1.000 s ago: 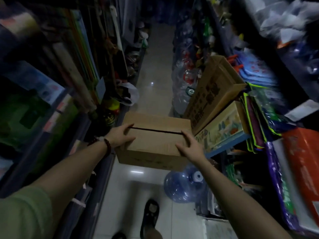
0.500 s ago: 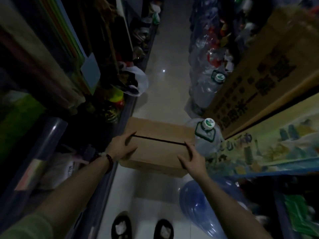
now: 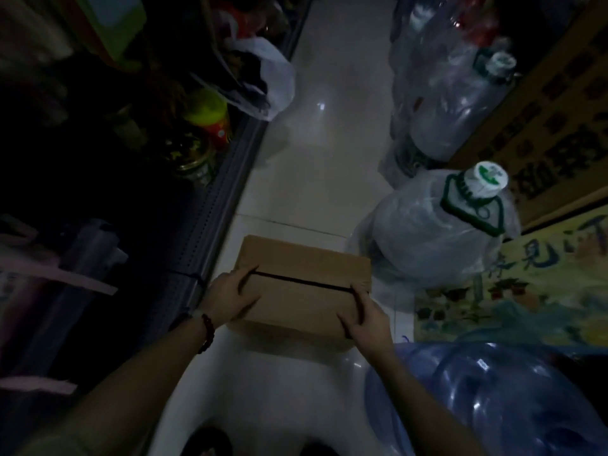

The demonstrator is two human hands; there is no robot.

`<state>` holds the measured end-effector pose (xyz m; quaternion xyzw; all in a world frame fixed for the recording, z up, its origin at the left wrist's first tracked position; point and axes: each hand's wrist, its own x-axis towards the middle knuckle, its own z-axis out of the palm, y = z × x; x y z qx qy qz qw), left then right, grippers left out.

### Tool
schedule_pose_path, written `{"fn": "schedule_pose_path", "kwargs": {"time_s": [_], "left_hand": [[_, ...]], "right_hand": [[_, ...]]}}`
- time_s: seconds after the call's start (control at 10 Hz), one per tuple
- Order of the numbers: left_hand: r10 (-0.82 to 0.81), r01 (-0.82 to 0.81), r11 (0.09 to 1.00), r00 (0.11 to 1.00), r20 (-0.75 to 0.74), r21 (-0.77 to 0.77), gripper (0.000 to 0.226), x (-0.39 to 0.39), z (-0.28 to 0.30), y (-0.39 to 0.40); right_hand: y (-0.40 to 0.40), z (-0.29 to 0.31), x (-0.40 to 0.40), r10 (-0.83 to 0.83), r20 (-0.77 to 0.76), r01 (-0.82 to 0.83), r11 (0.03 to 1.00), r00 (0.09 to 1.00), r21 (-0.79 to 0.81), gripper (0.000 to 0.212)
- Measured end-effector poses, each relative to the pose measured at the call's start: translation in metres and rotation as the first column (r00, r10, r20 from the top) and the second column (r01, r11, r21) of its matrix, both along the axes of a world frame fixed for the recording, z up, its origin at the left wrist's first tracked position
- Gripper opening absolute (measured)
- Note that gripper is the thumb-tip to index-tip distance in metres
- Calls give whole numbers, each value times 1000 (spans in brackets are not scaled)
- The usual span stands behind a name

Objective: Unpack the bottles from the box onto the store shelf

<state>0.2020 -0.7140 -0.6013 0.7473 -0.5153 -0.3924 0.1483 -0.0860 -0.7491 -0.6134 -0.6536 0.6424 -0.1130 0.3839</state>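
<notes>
A closed brown cardboard box [image 3: 306, 271] with a dark seam across its top is low over the white tiled floor [image 3: 316, 179] of a dim shop aisle. My left hand [image 3: 230, 296] grips its left end, thumb on top by the seam. My right hand [image 3: 365, 319] grips its right end, thumb along the top edge. The flaps are shut, so the bottles inside are hidden. The dark store shelf [image 3: 210, 212] runs along the left of the aisle, right beside the box.
Large clear water jugs wrapped in plastic [image 3: 437, 232] stand right of the box, and a blue jug [image 3: 493, 399] lies at the lower right. Printed cartons [image 3: 559, 133] stick out on the right. A white plastic bag [image 3: 276, 83] and jars [image 3: 207, 123] sit on the left shelf.
The box has come down from about waist height to near the floor, both hands still gripping its ends. My view has tipped further downward.
</notes>
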Motion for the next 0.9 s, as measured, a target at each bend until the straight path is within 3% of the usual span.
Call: {"fn": "schedule_pose_path", "kwargs": {"time_s": [0.3, 0.6, 0.8, 0.9], "left_hand": [[20, -20, 1000, 1000, -5, -10, 66, 5, -77, 7], [173, -176, 983, 983, -65, -42, 65, 0, -121, 25], [115, -116, 992, 993, 29, 50, 70, -3, -90, 19], [131, -136, 990, 986, 107, 38, 67, -8, -36, 4]], "right_hand": [[5, -67, 5, -3, 9, 3, 1000, 1000, -6, 69], [12, -95, 5, -26, -3, 26, 998, 1000, -59, 68], [10, -67, 8, 35, -77, -32, 999, 996, 40, 66], [-2, -20, 14, 106, -212, -110, 994, 971, -6, 48]]}}
